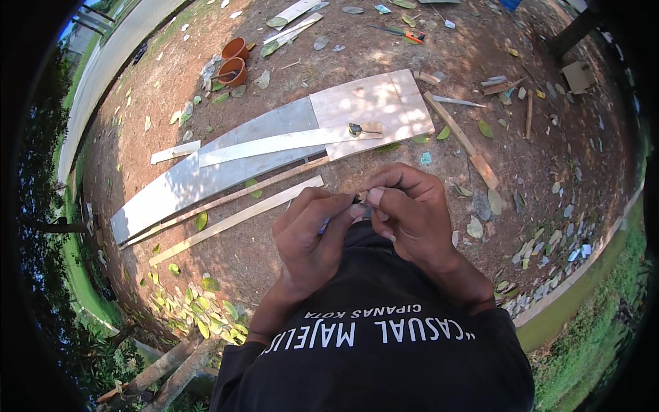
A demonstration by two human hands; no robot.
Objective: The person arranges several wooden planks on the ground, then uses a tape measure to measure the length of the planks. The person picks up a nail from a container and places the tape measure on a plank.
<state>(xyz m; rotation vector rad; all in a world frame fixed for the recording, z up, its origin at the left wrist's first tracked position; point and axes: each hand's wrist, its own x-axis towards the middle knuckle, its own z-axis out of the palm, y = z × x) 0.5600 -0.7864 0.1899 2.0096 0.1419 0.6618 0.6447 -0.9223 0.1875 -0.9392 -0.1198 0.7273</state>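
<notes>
Close to my chest, my left hand [312, 233] and my right hand [410, 213] meet at the fingertips. Both are closed in a pinch around something small and dark [356, 200], mostly covered by the fingers. A bit of blue-violet [323, 226] shows between my left thumb and fingers; what it belongs to is hidden. Past the hands, a long grey board [233, 154] lies on the ground beside a pale plywood piece [374, 103]. A white strip [274, 145] rests across both, with a black and yellow tape measure [355, 129] near its right end.
Wooden battens [237, 218] lie nearer me, and another batten [463, 141] is to the right. Far off are two brown pots [234, 71], an orange-handled saw [410, 36] and a cardboard box [579, 77]. Fallen leaves [199, 309] dot the dirt; a tree trunk [576, 34] stands far right.
</notes>
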